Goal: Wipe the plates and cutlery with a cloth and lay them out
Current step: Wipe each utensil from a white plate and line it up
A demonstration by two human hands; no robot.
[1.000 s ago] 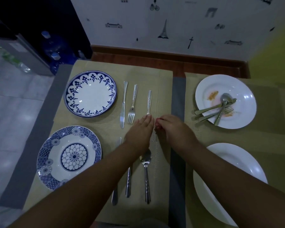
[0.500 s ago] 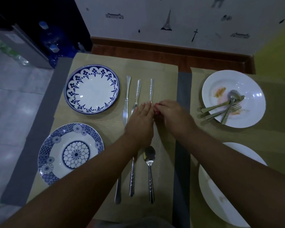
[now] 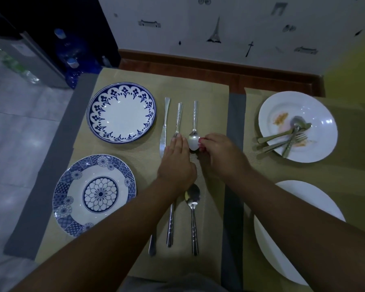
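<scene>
L hand (image 3: 177,163) lies flat, palm down, fingers straight and together, on the beige mat (image 3: 209,102). It covers the head of the far fork (image 3: 179,119), and its fingertips are just left of the far spoon (image 3: 193,142) bowl. R hand (image 3: 219,157) has curled fingers; thumb + fingertip, red nails, pinch the right edge of the far spoon's bowl. That spoon lies on the mat, bowl toward the person, handle pointing at the wall.

All relative to the far spoon:
- far fork just left, parallel
- far knife (image 3: 164,131) next left again, parallel, blade toward the person
- blue-rim plate (image 3: 122,114) further left, on the same mat
- flower-pattern plate (image 3: 95,194) left + nearer the person
- near spoon (image 3: 192,207) directly nearer the person, bowl partly under the L wrist, handle toward the person
- near fork (image 3: 170,224) and near knife (image 3: 152,246) nearer + left; heads hidden by the L arm
- white plate (image 3: 320,131) w/ orange smears, well to the right on another mat, w/ used cutlery (image 3: 287,138) piled on it
- 2nd white plate (image 3: 308,192) right + nearer the person, partly under the R arm
</scene>
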